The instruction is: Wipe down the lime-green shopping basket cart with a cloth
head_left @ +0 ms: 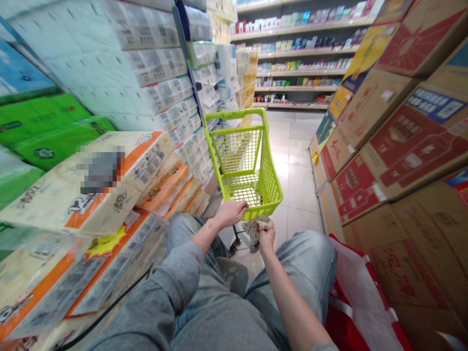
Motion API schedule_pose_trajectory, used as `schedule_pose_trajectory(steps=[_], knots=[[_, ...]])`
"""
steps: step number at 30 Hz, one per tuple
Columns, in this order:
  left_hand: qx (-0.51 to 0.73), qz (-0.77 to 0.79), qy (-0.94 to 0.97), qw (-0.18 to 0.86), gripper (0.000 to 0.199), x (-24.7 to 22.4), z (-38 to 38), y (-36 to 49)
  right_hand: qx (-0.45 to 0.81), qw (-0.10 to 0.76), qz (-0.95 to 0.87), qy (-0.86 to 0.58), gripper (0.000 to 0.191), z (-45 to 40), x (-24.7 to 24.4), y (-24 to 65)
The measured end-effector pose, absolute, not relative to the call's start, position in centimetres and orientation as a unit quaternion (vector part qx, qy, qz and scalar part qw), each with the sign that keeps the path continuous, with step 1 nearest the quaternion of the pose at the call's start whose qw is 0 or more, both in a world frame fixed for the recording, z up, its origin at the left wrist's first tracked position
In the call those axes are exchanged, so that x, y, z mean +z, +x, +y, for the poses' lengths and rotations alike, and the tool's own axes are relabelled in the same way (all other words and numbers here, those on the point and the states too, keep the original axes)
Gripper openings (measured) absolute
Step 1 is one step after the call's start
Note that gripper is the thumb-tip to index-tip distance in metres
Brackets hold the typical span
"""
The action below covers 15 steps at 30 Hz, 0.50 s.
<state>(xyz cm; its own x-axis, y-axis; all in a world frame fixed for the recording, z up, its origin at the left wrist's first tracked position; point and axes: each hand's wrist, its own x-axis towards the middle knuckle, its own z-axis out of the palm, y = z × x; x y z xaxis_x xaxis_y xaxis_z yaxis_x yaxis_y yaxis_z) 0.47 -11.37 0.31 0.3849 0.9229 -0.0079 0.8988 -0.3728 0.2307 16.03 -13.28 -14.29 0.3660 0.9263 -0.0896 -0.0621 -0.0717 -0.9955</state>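
Note:
A lime-green plastic shopping cart (pixel 272 183) with a grid basket stands on the floor between my knees and the far shelves. My left hand (pixel 234 212) is closed on the near rim of the cart. Just right of it and lower, my right hand (pixel 266 236) is closed on a crumpled patterned cloth (pixel 253 233), which hangs below the near edge of the cart. One black wheel (pixel 235 243) shows under the cart.
Tissue packs (pixel 87 195) are stacked on the left, with taller white stacks (pixel 157 68) behind. Cardboard boxes (pixel 405 136) rise on the right above a red and white bag (pixel 360 278). Stocked shelves (pixel 300 53) stand at the back, beyond the tiled aisle (pixel 296 170).

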Motion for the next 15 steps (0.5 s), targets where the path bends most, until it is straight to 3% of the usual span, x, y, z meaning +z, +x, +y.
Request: schedule_pose_trajectory(steps=[7,10,15], knots=[[0.078,0.562,0.819,0.092,0.022,0.3,-11.8,0.9,0.468,0.625,-0.317,-0.539,0.031,-11.2,-12.3,12.8],[0.079,0.564,0.817,0.089,0.022,0.3,-11.9,1.0,0.437,0.636,-0.318,-0.55,0.028,-10.9,-12.7,12.8],[0.085,0.557,0.821,0.096,0.023,0.3,-11.9,0.7,0.519,0.631,-0.262,-0.513,0.034,-11.7,-15.0,15.1]])
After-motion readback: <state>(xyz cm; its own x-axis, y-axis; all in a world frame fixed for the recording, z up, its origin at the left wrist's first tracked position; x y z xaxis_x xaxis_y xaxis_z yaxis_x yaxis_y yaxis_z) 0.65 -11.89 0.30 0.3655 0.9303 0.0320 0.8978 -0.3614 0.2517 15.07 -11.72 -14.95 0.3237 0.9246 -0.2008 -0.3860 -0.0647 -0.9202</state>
